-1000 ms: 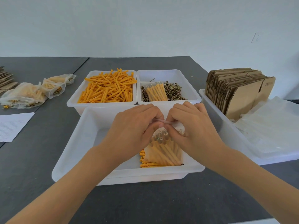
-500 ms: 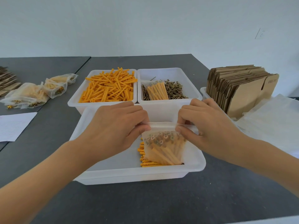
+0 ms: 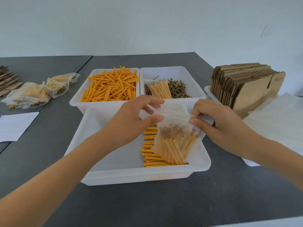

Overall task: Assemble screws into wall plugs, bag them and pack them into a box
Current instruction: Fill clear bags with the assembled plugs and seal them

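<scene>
Though hand-held, bag [image 3: 176, 138] of plugs [image 3: 177, 148].

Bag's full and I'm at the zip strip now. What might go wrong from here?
1. The clear plastic zip bag of orange plugs hangs tilted, mainly from the right hand; if the pinch slips, it may drop.
2. The left hand holds only its top corner, so the seal may close unevenly.

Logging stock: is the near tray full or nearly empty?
Nearly empty: the near tray shows mostly bare floor, with one row of plugs along its right side.
</scene>
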